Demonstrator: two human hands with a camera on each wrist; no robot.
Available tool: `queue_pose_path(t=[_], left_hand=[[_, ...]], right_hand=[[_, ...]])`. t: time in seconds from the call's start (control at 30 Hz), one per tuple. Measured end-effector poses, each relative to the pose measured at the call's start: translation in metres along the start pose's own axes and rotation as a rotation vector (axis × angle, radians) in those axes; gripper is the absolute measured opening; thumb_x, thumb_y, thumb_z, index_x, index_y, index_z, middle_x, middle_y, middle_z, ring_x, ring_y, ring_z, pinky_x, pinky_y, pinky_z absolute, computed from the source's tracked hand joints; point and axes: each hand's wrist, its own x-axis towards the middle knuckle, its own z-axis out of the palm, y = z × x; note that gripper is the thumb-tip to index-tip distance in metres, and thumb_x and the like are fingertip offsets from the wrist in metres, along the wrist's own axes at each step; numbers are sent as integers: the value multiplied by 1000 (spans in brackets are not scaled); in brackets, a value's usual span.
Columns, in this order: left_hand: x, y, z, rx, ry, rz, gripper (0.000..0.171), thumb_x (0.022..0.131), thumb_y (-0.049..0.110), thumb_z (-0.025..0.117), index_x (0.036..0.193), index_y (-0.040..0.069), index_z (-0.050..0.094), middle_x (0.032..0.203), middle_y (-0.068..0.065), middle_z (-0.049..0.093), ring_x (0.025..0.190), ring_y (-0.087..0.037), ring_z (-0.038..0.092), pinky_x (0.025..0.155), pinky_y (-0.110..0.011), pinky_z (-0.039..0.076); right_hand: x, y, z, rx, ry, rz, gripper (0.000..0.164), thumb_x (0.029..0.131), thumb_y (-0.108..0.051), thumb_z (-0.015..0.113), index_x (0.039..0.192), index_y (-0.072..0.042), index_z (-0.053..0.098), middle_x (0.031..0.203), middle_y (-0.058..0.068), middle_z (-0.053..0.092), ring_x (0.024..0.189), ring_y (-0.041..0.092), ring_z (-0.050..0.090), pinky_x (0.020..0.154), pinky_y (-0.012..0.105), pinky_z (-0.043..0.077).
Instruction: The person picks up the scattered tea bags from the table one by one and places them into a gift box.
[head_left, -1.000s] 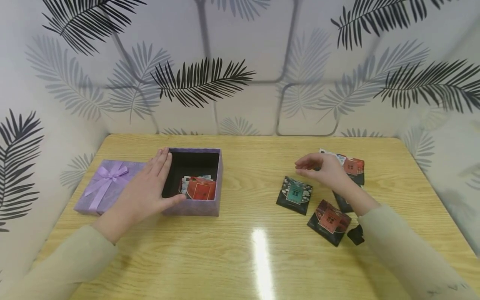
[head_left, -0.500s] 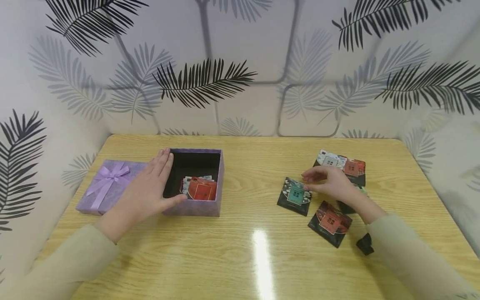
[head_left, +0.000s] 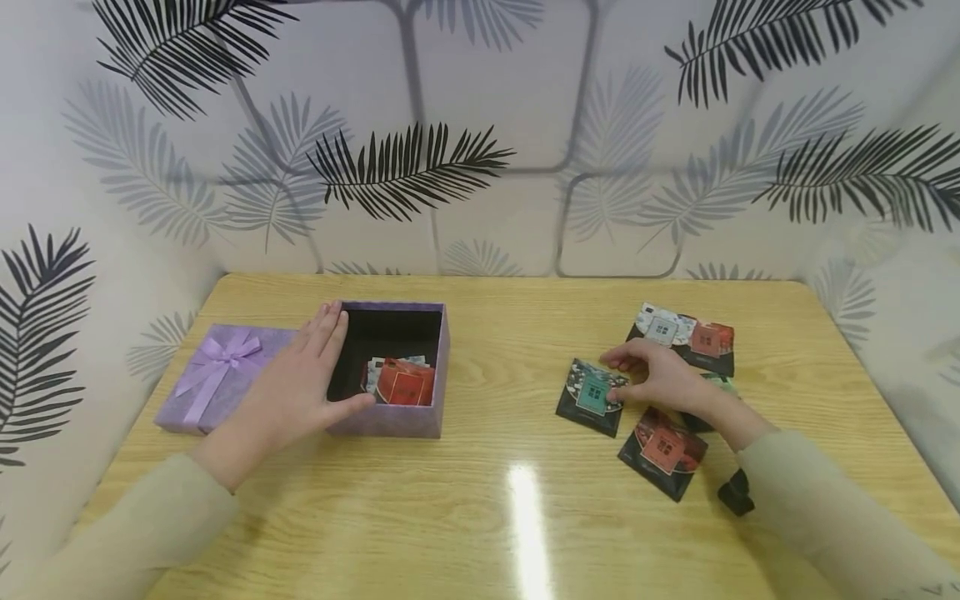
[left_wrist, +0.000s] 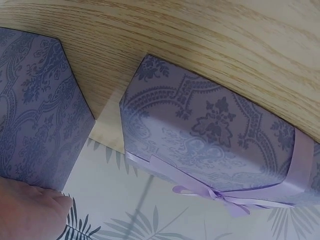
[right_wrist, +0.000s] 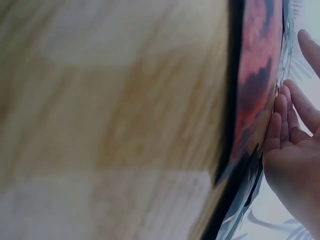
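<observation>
My left hand (head_left: pixel 300 383) lies with straight fingers along the left side of an open purple box (head_left: pixel 386 423), the thumb at its front edge. In the left wrist view my fingertips show at the wall of the patterned box (left_wrist: pixel 35 110). Inside the box, red and white sachets (head_left: pixel 405 385) rest on the dark bottom. On the right, my right hand (head_left: pixel 660 379) hovers low with loosely bent fingers, the thumb tip right at the edge of a dark sachet with a green label (head_left: pixel 588 396). In the right wrist view, thumb and fingers (right_wrist: pixel 295 107) stand apart.
A purple lid with a ribbon bow (head_left: pixel 225 358) lies left of the box. Around my right hand are a white-labelled sachet (head_left: pixel 660 327), two red-labelled sachets, one behind (head_left: pixel 708 339) and one in front (head_left: pixel 663 452), and a small black piece (head_left: pixel 737 493). Patterned cloth (head_left: pixel 495 217) hangs behind the table.
My right hand has moved a little right and down, bringing its thumb to the green-labelled sachet's edge. My left hand keeps its place on the box.
</observation>
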Motion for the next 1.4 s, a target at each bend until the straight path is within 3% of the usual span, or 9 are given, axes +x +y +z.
queue_pose_path(t=[0.33,0.53,0.67,0.9,1.4], left_hand=[[-2,0,0,5,2,3,117,95,66,66,167,-9,13,178,-24,6,166,-43,8,133,-60,21],[-3,-1,0,4,8,-1,116,95,66,66,167,-8,13,178,-24,6,166,-43,9,132,-60,22],[-2,-2,1,8,13,-3,117,94,67,66,167,-8,13,178,-24,6,166,-42,9,132,-60,22],[-1,-2,1,8,15,-4,118,94,67,66,167,-8,12,178,-24,5,166,-42,8,133,-60,22],[0,-1,2,14,11,2,117,94,66,67,166,-9,14,178,-24,4,166,-43,8,133,-59,21]], right_hand=[[-1,-1,12,-91,3,-47,70,77,-33,97,132,-3,67,120,11,65,109,25,60,97,47,53],[-1,-9,14,-112,9,-63,68,76,-31,99,127,-1,67,119,13,65,108,28,60,97,50,53],[1,-7,11,-72,15,-40,61,78,-26,97,124,-1,67,119,14,67,107,26,63,95,45,55],[9,-2,2,8,49,34,38,86,-14,89,116,-1,69,104,12,71,92,18,63,77,24,53],[31,-28,-20,34,158,17,10,100,-10,73,108,-4,75,97,12,75,82,13,68,71,25,55]])
